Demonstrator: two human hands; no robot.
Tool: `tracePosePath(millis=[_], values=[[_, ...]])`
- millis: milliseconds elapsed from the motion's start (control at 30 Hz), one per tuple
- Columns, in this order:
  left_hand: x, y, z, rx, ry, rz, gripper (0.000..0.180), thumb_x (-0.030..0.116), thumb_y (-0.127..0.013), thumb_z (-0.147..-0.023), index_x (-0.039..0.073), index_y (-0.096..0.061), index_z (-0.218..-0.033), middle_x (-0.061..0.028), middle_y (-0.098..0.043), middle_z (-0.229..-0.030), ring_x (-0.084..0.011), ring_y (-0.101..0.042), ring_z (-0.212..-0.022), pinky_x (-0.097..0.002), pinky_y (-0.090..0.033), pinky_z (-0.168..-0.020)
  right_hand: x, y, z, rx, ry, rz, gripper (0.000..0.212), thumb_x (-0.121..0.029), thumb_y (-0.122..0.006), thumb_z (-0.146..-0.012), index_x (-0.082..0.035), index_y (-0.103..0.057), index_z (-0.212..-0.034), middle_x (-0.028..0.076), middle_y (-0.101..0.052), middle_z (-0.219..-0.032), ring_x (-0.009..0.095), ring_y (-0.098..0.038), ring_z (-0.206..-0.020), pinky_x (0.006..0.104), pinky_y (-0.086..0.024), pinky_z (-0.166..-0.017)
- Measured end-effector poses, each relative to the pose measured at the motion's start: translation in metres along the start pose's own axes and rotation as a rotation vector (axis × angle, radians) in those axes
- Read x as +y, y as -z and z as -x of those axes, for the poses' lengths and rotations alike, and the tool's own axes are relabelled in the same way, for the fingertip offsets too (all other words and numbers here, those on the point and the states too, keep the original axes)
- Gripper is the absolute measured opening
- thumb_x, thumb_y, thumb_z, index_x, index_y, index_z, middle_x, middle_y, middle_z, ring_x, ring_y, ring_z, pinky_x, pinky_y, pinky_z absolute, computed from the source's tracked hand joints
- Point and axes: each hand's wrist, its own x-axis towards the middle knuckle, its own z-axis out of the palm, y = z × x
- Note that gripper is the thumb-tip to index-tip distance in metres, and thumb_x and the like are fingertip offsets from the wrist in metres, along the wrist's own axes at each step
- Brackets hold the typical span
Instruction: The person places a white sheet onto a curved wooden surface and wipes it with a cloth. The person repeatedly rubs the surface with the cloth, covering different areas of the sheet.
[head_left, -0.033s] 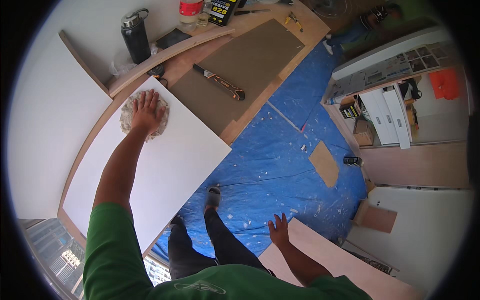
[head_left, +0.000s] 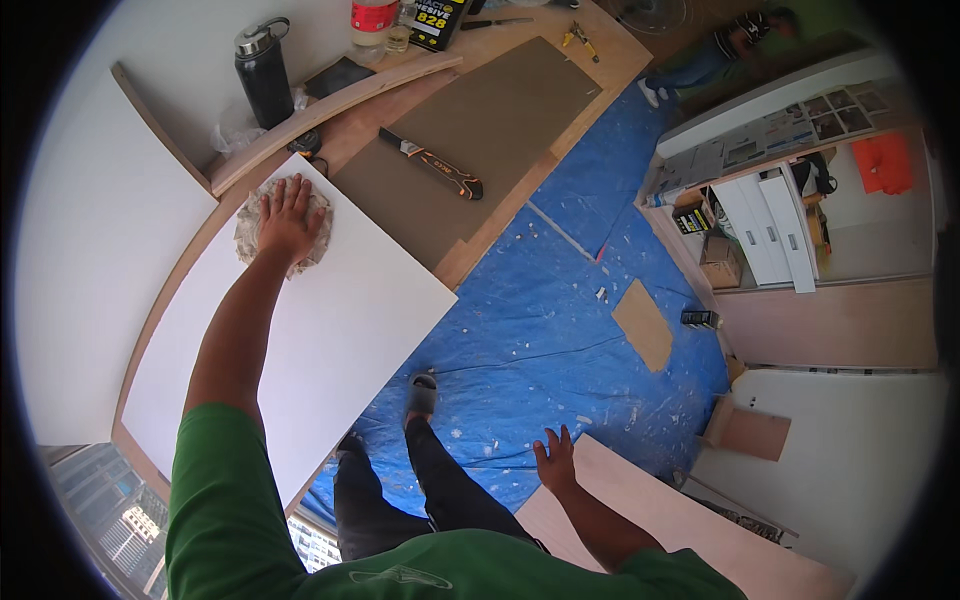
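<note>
My left hand (head_left: 287, 222) lies flat with fingers spread on a crumpled beige rag (head_left: 247, 238), pressing it against a smooth white panel (head_left: 290, 350). The rag is near the panel's far end, and its middle is hidden under the palm. My right hand (head_left: 556, 465) hangs low on the right with its fingers apart. It holds nothing and is nearest to a pale pinkish board (head_left: 610, 500). Beyond the white panel, a black-and-orange knife-like hand tool (head_left: 435, 168) rests on a brown sheet (head_left: 510, 110).
A dark flask (head_left: 265, 80) stands behind a curved wooden strip (head_left: 340, 110), with a tape measure (head_left: 304, 142) beside the strip. Yellow-handled pliers (head_left: 580, 42) lie at the far end. Blue sheeting (head_left: 500, 350) covers the floor. Another person (head_left: 735, 45) is at the upper right, past shelving.
The whole view has shifted very slightly. My left hand stays on the rag at the same spot of the panel, and my right hand holds its pose.
</note>
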Motion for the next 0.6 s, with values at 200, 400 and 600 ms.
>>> tracePosePath(millis=[200,400,600], values=[[-0.003,-0.002,-0.027,0.008,0.019,0.041,0.072,0.056,-0.033,-0.107,0.018,-0.024,-0.167,-0.0026,-0.016,-0.175,-0.0271,-0.007,-0.162,-0.0508,-0.004,-0.130,-0.078,0.012,-0.021,-0.059,0.195,-0.160,0.055,-0.042,-0.057,-0.105,-0.005,-0.052,-0.146,0.035,-0.030,-0.160,0.053,-0.038,-0.142,0.0579,-0.036,-0.115],[-0.037,-0.018,0.070,0.060,-0.032,0.062,0.070,0.057,-0.034,-0.107,0.017,-0.029,-0.164,-0.0024,-0.020,-0.174,-0.0259,-0.011,-0.161,-0.0497,-0.007,-0.131,-0.180,0.003,-0.053,-0.141,0.339,-0.302,0.055,-0.042,-0.052,-0.109,-0.004,-0.049,-0.149,0.033,-0.027,-0.163,0.049,-0.030,-0.149,0.0554,-0.034,-0.118],[-0.113,-0.020,0.213,-0.011,0.052,0.063,0.072,0.055,-0.038,-0.106,0.015,-0.027,-0.165,-0.0037,-0.018,-0.174,-0.0276,-0.011,-0.161,-0.0504,-0.006,-0.131,-0.199,-0.019,-0.042,-0.241,0.413,-0.240,0.054,-0.041,-0.053,-0.108,-0.004,-0.051,-0.147,0.032,-0.028,-0.162,0.050,-0.031,-0.148,0.0548,-0.033,-0.119]])
